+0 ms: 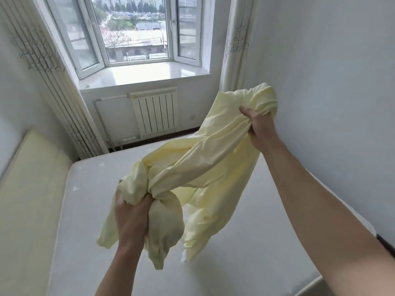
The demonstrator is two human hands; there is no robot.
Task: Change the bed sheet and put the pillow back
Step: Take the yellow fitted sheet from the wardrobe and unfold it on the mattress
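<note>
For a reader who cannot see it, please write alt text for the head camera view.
Two bare hands hold a bunched pale yellow sheet above a bare white mattress: the left hand grips it low, the right hand grips it higher. Behind are a bay window and a white radiator.

Bright bay window above white radiator, pale walls
</note>
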